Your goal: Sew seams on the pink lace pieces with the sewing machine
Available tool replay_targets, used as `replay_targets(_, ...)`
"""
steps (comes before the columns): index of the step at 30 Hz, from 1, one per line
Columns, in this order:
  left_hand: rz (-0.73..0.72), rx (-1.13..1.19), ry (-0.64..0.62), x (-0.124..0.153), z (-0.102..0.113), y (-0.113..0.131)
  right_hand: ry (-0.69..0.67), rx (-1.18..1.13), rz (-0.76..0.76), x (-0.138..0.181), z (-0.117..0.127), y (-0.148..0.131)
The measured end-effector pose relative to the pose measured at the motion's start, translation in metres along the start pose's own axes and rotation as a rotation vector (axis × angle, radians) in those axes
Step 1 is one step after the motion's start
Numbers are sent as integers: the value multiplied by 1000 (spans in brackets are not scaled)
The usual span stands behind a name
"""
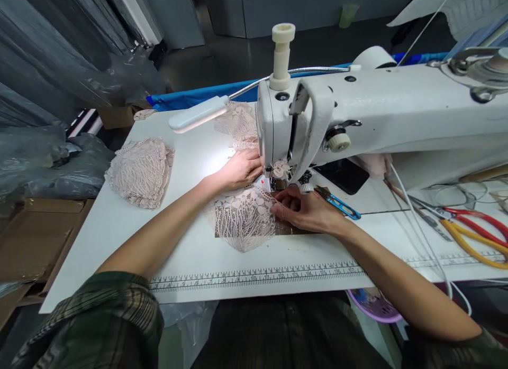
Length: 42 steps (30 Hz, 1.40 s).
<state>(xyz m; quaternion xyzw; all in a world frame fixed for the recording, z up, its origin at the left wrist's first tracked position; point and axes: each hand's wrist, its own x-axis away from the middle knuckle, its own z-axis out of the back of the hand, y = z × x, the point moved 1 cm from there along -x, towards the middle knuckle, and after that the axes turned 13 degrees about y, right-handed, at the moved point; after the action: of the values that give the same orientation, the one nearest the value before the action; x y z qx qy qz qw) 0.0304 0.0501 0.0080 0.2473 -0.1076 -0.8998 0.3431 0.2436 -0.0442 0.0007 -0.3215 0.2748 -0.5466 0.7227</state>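
Observation:
A pale pink lace piece (pixel 244 218) lies on the white table under the head of a white sewing machine (pixel 357 115). My left hand (pixel 240 169) rests flat on the lace just left of the needle area, fingers stretched toward the presser foot. To the right of the needle my right hand (pixel 305 210) has its fingers curled together, pinching the lace's right edge. A small lace frill (pixel 281 169) hangs at the needle.
A stack of pink lace pieces (pixel 141 171) sits at the table's left, more lace (pixel 238 123) behind the machine. Blue snips (pixel 341 204) lie right of my hand; red and yellow scissors (pixel 476 231) at the far right. A printed ruler (pixel 257 278) runs along the front edge. Lamp (pixel 198 114) overhead.

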Motion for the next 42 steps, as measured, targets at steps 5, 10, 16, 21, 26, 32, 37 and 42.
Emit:
replay_targets(5, 23, 0, 118, 1, 5, 1, 160, 302, 97, 7, -10, -12)
replay_targets(10, 33, -96, 233, 40, 12, 37, 163, 190, 71, 9, -10, -11)
replay_targets(16, -107, -137, -33, 74, 3, 61, 222, 179, 26, 6, -5, -13)
replay_targets(21, -148, -94, -24, 75, 1, 48, 275, 62, -54, 14, -6, -12)
replay_targets(26, -133, -92, 263, 81, 1, 58, 339, 115, -70, 31, -14, -11)
replay_targets(32, -238, 36, 312, 77, -4, 72, 318, 318, 159, 37, -32, -25)
replay_targets(37, -208, 25, 205, 76, -11, 63, 87, 400, 266, 22, -18, -30)
replay_targets(42, -275, -35, 285, 82, -13, 63, 92, 255, 212, -1, 13, -9)
